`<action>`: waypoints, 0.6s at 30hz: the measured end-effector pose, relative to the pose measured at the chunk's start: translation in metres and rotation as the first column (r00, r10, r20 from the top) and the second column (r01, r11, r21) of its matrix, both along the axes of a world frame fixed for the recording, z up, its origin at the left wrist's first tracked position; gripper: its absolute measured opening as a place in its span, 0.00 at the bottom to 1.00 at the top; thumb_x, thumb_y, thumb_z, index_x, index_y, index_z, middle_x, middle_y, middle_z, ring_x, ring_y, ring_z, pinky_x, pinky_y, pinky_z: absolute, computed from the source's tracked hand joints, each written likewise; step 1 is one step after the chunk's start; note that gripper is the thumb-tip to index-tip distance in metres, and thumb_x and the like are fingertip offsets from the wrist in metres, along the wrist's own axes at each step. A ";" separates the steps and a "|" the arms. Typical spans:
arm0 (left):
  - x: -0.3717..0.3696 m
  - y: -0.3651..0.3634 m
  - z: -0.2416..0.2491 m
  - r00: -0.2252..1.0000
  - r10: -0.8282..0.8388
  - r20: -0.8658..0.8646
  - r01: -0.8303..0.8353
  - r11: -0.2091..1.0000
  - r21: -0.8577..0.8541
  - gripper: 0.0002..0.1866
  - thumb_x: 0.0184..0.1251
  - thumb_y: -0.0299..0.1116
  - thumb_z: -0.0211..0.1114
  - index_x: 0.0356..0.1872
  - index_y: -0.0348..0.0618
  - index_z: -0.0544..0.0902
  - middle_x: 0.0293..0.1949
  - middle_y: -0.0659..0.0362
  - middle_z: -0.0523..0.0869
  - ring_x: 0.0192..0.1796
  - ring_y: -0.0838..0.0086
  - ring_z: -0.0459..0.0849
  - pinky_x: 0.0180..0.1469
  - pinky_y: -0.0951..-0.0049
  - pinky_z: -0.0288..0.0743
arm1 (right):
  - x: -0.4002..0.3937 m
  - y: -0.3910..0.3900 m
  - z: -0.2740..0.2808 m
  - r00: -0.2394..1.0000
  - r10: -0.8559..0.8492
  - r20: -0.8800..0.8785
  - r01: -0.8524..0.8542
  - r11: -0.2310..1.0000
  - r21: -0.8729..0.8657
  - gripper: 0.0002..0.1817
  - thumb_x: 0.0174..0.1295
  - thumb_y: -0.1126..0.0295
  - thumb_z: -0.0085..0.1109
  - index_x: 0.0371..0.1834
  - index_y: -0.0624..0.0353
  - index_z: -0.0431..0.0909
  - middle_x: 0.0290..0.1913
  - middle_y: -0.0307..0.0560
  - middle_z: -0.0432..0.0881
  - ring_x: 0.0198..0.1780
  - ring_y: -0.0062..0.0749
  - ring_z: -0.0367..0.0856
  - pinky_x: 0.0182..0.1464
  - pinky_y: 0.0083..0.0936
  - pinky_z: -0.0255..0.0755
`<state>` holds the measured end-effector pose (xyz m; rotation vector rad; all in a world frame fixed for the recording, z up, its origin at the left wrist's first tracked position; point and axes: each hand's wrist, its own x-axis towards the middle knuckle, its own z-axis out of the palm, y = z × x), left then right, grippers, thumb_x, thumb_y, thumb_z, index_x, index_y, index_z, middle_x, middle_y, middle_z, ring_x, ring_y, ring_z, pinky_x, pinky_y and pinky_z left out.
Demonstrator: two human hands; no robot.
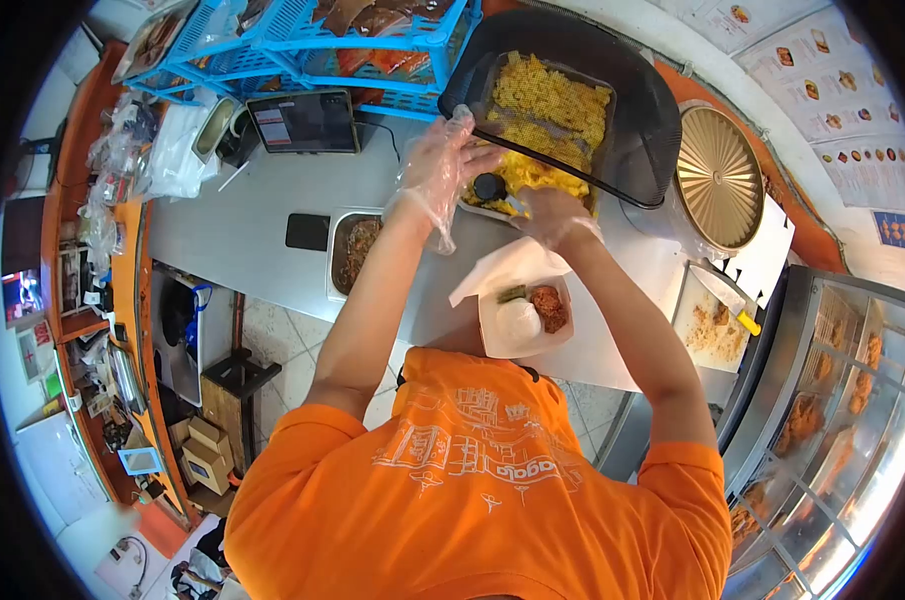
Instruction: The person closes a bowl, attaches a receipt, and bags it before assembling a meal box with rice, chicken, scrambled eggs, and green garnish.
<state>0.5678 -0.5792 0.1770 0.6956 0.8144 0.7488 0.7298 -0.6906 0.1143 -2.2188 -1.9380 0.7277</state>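
Observation:
A black mesh food cover (573, 60) stands tilted over a tray of yellow food (548, 95), which looks like rice. At the cover's left front edge is my left hand (441, 165) in a clear plastic glove, its fingers stretched out against or just under the rim. My right hand (558, 215), also gloved, reaches under the rim at the tray's front with its fingers curled; what they hold is hidden. A round black piece (490, 187) lies between the hands. Below them sits an open paper box (508, 335) with a white mound (519, 318), reddish-brown food (549, 308) and green slices (512, 294).
A metal pan of brown food (356, 255) and a black phone-like slab (307, 231) lie left. Behind stand a tablet (304, 122) and blue baskets (363, 45). Right are a large lidded pot (718, 178), a yellow-handled knife (728, 297) on a cutting board, and a glass food case (823, 430).

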 end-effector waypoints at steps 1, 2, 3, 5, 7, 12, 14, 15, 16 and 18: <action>-0.004 0.006 -0.004 1.000 -0.002 0.005 0.002 1.000 0.010 0.20 0.74 0.43 0.64 0.50 0.34 0.73 0.46 0.52 0.79 0.49 0.60 0.84 0.60 0.56 0.78 | -0.004 0.019 -0.004 0.996 0.051 0.068 -0.039 0.985 -0.166 0.19 0.64 0.65 0.63 0.57 0.60 0.79 0.52 0.56 0.85 0.51 0.49 0.85 0.53 0.39 0.79; -0.009 0.011 -0.014 0.993 -0.052 -0.109 0.067 0.988 0.136 0.17 0.74 0.42 0.64 0.47 0.36 0.75 0.45 0.54 0.81 0.49 0.63 0.84 0.57 0.58 0.78 | -0.008 0.031 -0.008 0.985 0.113 0.127 -0.065 0.941 -0.333 0.19 0.65 0.65 0.62 0.57 0.59 0.79 0.52 0.56 0.85 0.52 0.48 0.86 0.53 0.38 0.80; -0.014 0.016 -0.028 0.971 -0.084 -0.225 0.141 0.958 0.251 0.14 0.73 0.40 0.65 0.45 0.39 0.77 0.44 0.56 0.82 0.49 0.67 0.85 0.54 0.59 0.78 | -0.014 0.037 -0.018 0.984 0.116 0.135 -0.066 0.942 -0.329 0.19 0.65 0.65 0.62 0.57 0.59 0.79 0.52 0.56 0.85 0.52 0.48 0.86 0.53 0.38 0.80; -0.019 0.020 -0.050 0.991 -0.070 -0.110 0.105 0.929 0.355 0.13 0.72 0.39 0.65 0.44 0.38 0.79 0.43 0.57 0.84 0.48 0.70 0.84 0.56 0.63 0.75 | -0.022 0.049 -0.039 0.941 0.173 0.291 -0.053 0.925 -0.377 0.16 0.67 0.68 0.58 0.57 0.57 0.81 0.55 0.53 0.85 0.57 0.44 0.85 0.56 0.35 0.80; -0.025 0.010 -0.049 0.921 -0.021 -0.389 0.248 0.801 0.544 0.13 0.70 0.36 0.63 0.48 0.38 0.79 0.45 0.55 0.86 0.47 0.69 0.84 0.56 0.63 0.75 | -0.031 0.040 -0.026 0.920 0.226 0.321 -0.100 0.925 -0.366 0.15 0.66 0.70 0.58 0.55 0.58 0.81 0.54 0.52 0.86 0.57 0.42 0.85 0.55 0.33 0.81; -0.027 0.013 -0.060 0.784 0.125 -0.608 0.354 0.714 0.604 0.12 0.68 0.26 0.59 0.52 0.39 0.78 0.46 0.51 0.86 0.47 0.61 0.85 0.50 0.61 0.77 | -0.012 0.025 -0.061 0.935 0.255 0.247 -0.195 0.950 -0.243 0.16 0.66 0.71 0.52 0.55 0.64 0.77 0.51 0.59 0.85 0.54 0.43 0.86 0.54 0.34 0.81; -0.030 0.011 -0.064 0.819 0.220 -0.530 0.337 0.563 0.755 0.15 0.64 0.21 0.57 0.52 0.39 0.78 0.45 0.48 0.86 0.47 0.55 0.85 0.48 0.60 0.77 | -0.025 0.032 -0.004 0.850 0.347 0.397 -0.274 0.934 -0.229 0.20 0.67 0.70 0.50 0.60 0.69 0.72 0.53 0.61 0.83 0.57 0.40 0.84 0.58 0.36 0.78; -0.030 0.012 -0.064 0.816 0.223 -0.532 0.336 0.566 0.753 0.15 0.64 0.21 0.57 0.52 0.39 0.78 0.45 0.48 0.86 0.47 0.55 0.85 0.48 0.60 0.77 | -0.022 0.035 -0.014 0.849 0.352 0.395 -0.280 0.932 -0.230 0.20 0.67 0.70 0.50 0.60 0.69 0.72 0.53 0.61 0.83 0.57 0.40 0.84 0.58 0.36 0.78; -0.030 0.011 -0.063 0.811 0.218 -0.544 0.340 0.581 0.739 0.16 0.63 0.20 0.56 0.52 0.39 0.78 0.44 0.47 0.85 0.47 0.53 0.85 0.48 0.60 0.77 | -0.015 0.038 -0.037 0.771 0.293 0.566 -0.339 0.941 -0.026 0.20 0.68 0.70 0.50 0.60 0.68 0.72 0.53 0.61 0.84 0.55 0.41 0.85 0.57 0.36 0.79; -0.029 0.009 -0.054 0.804 0.208 -0.557 0.350 0.592 0.726 0.17 0.61 0.18 0.56 0.52 0.40 0.78 0.44 0.47 0.85 0.46 0.51 0.84 0.48 0.60 0.77 | -0.007 0.044 -0.103 0.800 0.202 0.565 -0.313 0.944 0.105 0.16 0.68 0.71 0.48 0.56 0.63 0.77 0.52 0.59 0.85 0.50 0.46 0.87 0.53 0.36 0.80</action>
